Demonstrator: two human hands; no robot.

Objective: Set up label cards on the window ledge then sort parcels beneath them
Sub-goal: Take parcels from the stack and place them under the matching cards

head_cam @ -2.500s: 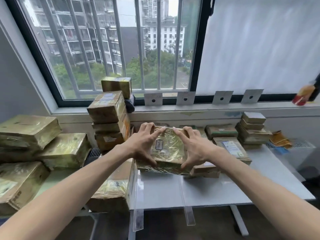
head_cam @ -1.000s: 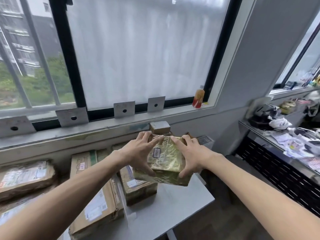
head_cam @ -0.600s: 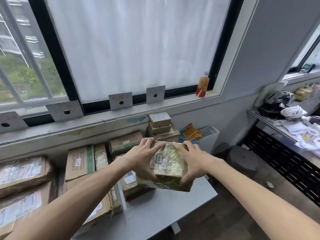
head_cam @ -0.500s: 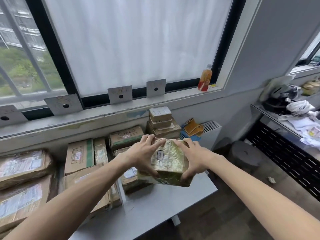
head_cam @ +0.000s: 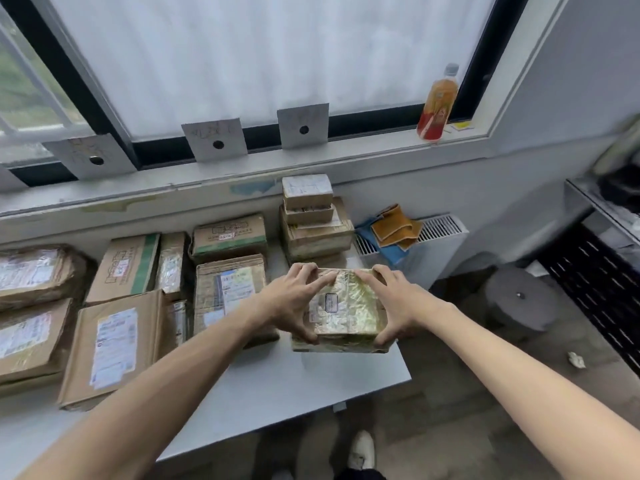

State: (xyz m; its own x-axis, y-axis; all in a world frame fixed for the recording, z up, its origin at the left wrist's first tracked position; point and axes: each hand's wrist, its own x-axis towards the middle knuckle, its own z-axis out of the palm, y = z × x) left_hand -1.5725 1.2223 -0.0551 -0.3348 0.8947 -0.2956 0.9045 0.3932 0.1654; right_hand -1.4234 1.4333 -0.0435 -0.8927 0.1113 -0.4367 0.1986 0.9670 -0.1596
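I hold a tape-wrapped parcel (head_cam: 346,311) with a small white label between both hands, at the right end of the white table (head_cam: 277,382). My left hand (head_cam: 294,303) grips its left side and my right hand (head_cam: 398,306) grips its right side. The parcel is just in front of a stack of small parcels (head_cam: 313,220). Three grey label cards, each with a black dot, lean on the window ledge: the right one (head_cam: 303,129), the middle one (head_cam: 214,140) and the left one (head_cam: 90,157). Flat cardboard parcels (head_cam: 228,289) lie in rows to the left.
An orange drink bottle (head_cam: 438,105) stands on the ledge at the right. A white radiator (head_cam: 415,244) with yellow and blue cloths (head_cam: 394,226) sits beyond the table's right end. A dark round stool (head_cam: 519,299) and a black shelf (head_cam: 602,265) are at the right. My shoe (head_cam: 362,448) shows below.
I carried the parcel from the table's left part to its right end and lowered it towards the table top. The view swung right and tilted down.
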